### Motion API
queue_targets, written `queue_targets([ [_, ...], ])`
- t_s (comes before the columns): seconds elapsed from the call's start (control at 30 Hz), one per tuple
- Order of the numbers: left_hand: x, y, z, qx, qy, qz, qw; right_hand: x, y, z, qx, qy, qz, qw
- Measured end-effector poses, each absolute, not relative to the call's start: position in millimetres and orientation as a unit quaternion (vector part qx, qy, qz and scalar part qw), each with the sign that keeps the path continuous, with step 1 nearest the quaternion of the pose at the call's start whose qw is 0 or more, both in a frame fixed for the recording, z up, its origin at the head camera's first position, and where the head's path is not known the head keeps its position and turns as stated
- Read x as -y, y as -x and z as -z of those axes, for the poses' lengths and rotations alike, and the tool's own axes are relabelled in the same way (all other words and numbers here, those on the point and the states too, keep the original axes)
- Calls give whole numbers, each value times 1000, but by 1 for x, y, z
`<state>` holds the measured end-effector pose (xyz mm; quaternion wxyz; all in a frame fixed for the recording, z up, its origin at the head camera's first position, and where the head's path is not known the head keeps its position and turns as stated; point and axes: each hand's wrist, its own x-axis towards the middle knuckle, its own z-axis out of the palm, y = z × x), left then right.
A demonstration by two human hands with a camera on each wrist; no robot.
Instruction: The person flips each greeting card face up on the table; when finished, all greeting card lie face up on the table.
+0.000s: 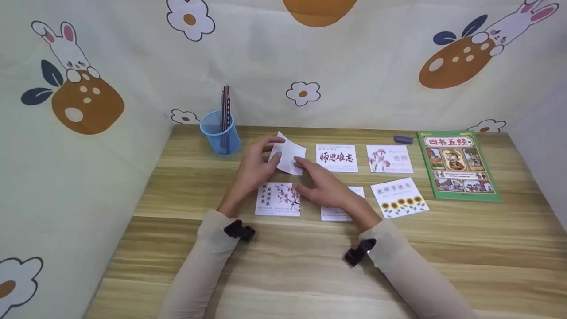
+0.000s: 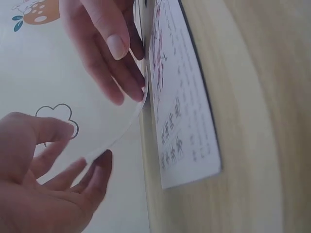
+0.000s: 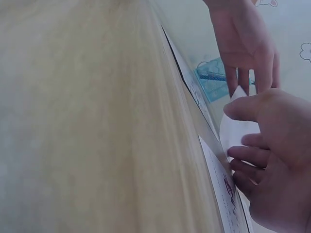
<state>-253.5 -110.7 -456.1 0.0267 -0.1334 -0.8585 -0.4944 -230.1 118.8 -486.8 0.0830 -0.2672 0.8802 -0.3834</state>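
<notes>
A small white card (image 1: 289, 155), its blank side showing, is tilted and slightly bent above the table between both hands. My left hand (image 1: 258, 161) holds it by the left edge, with fingers at the upper corner and the thumb near its face. With loosely bent fingertips, my right hand (image 1: 327, 185) touches the card's right side, its thumb apart from it. Below lies a card with pink blossom branches (image 1: 279, 199), close to the right thumb. A further card (image 1: 343, 215) is partly hidden under the right hand. In the right wrist view the white card (image 3: 238, 128) curves beside the right fingers.
To the right lie a red-lettered card (image 1: 336, 158), a pink-flower card (image 1: 390, 159) and a sunflower card (image 1: 400, 198). A green-edged book (image 1: 459, 166) and a dark purple cylinder (image 1: 403, 140) lie beyond. A blue cup (image 1: 220, 133) with pencils stands back left, before the patterned cloth.
</notes>
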Motion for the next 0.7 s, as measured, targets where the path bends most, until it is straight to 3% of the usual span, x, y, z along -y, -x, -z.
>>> queue_targets([
  [0.33,100,252,457,785,155,598,50,-125,233,489,-846,244,469,70],
  [0.7,92,249,462,776,219,591,-31,-128,232,484,-770,226,596,39],
])
